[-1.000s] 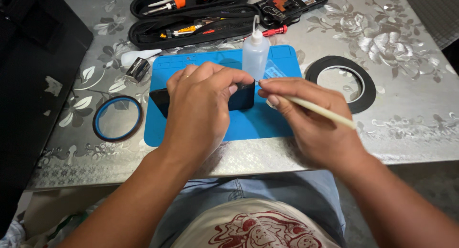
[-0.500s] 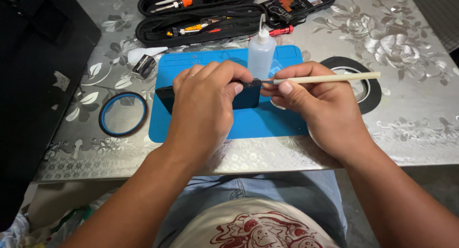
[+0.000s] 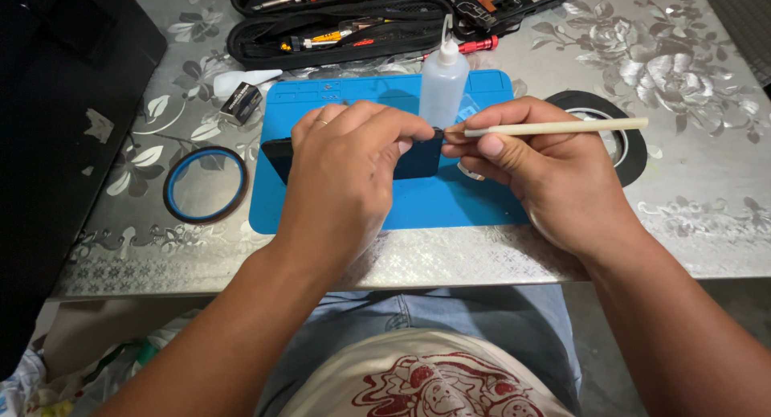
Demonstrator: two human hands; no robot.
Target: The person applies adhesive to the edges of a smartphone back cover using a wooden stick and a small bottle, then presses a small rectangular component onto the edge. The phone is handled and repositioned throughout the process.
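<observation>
A: Now, what's changed in the head view?

B: The stick (image 3: 554, 128) has swung level, tip at the phone (image 3: 418, 156) edge over the mat (image 3: 450, 204) on the desk (image 3: 707, 184). Right hand (image 3: 546, 176) fingers pinch the stick; left hand (image 3: 345, 176) fingers clamp the phone. Probably prying the edge.

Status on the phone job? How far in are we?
Done: blue mat laid out, tool case open, squeeze bottle standing on the mat. In hand: left hand grips the dark phone on edge; right hand holds a pale stick with its tip at the phone's right end. Left: no part visibly off; tape rolls lie untouched.
</observation>
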